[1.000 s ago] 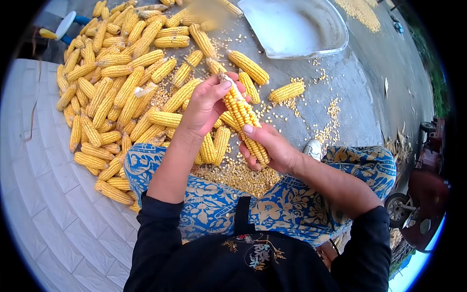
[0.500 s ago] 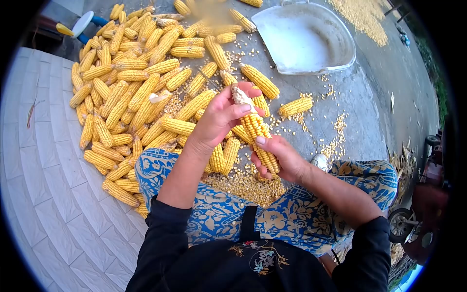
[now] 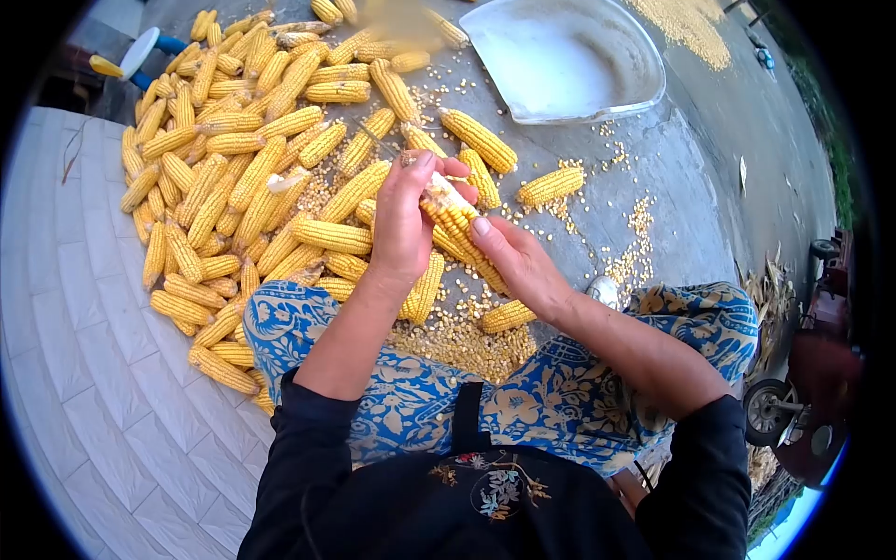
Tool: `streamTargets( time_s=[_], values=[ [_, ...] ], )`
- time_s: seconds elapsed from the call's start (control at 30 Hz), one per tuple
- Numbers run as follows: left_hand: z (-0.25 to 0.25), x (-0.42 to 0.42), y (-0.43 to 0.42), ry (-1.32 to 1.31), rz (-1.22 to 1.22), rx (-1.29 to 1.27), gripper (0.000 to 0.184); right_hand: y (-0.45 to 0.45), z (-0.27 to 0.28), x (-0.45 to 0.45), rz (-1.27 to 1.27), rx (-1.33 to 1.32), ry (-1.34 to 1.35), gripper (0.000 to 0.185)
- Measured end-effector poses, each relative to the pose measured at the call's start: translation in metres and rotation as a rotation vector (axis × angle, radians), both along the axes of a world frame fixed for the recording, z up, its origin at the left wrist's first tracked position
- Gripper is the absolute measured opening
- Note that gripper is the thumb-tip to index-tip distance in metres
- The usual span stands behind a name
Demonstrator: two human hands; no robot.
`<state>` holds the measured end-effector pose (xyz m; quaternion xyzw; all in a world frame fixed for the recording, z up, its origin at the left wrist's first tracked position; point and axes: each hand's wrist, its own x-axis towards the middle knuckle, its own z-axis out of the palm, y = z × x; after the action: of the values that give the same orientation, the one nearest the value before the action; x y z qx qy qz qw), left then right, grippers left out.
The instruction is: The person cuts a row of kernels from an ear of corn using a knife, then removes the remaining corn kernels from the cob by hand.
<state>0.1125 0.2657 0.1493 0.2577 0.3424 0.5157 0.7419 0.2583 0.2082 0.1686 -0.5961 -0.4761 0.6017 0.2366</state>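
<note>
Between my two hands is a corn cob (image 3: 451, 213), tilted, with its upper end bare and whitish and yellow kernels on the rest. My left hand (image 3: 407, 217) wraps round the bare upper end. Lower down, my right hand (image 3: 519, 265) grips the kernel-covered part, its thumb pressed on the rows. Loose kernels (image 3: 467, 353) lie heaped on the ground below, between my knees. One whole cob (image 3: 507, 316) rests on that heap, just under my right hand. Several more cobs surround my hands on the far side.
A big pile of yellow cobs (image 3: 233, 159) covers the ground at the left. A whitish scoop-shaped pan (image 3: 569, 61) sits at the far right, with spread kernels (image 3: 686, 33) beyond it. Pale tiles (image 3: 121, 327) edge the left, and a vehicle wheel (image 3: 767, 413) stands at right.
The view has shifted slightly. My left hand has closed further over the cob's upper end and turned, while my right hand has moved up along the cob, both still holding it.
</note>
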Motion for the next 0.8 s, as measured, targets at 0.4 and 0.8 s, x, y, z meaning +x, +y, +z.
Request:
streamTargets(
  time_s=[0.4, 0.8],
  values=[
    [0.012, 0.012, 0.002, -0.318, 0.002, -0.122, 0.043, -0.007, 0.003, -0.009, -0.173, -0.453, 0.547, 0.047],
    [0.005, 0.008, -0.001, -0.154, -0.050, 0.023, 0.045, 0.000, 0.009, -0.008, -0.055, -0.134, 0.265, 0.055]
  ],
)
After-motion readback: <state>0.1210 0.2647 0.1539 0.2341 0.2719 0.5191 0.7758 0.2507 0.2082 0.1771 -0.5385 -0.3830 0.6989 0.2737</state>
